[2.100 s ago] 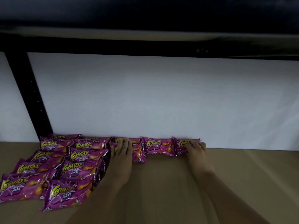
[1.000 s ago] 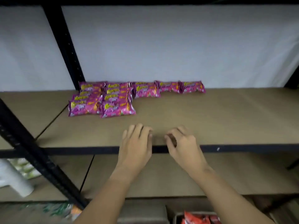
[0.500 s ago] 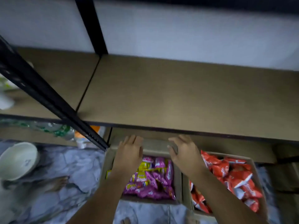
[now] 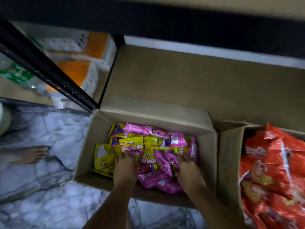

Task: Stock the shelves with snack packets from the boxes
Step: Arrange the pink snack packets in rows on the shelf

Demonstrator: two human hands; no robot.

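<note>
An open cardboard box [image 4: 99,129] on the floor holds a loose pile of pink snack packets [image 4: 158,180] and yellow snack packets [image 4: 132,142]. Both my hands are down inside it. My left hand [image 4: 125,169] lies on the middle of the pile, its fingers curled down into the pink and yellow packets. My right hand [image 4: 188,172] is at the right side of the pile, with its fingers curled into the pink packets. The fingertips are partly buried. A second box [image 4: 229,156] to the right is full of red snack packets [image 4: 272,171].
The bare brown lower shelf board [image 4: 189,83] lies just behind the boxes, under a black shelf beam [image 4: 165,22]. A black slanted upright [image 4: 49,71] crosses the left. Orange and white goods [image 4: 79,63] sit left of it. A person's bare foot [image 4: 29,154] stands on the marble floor [image 4: 49,204].
My view has dropped from the stocked upper shelf to the boxes on the floor. Both hands have come off the shelf and gone down into the pink-and-yellow packet box.
</note>
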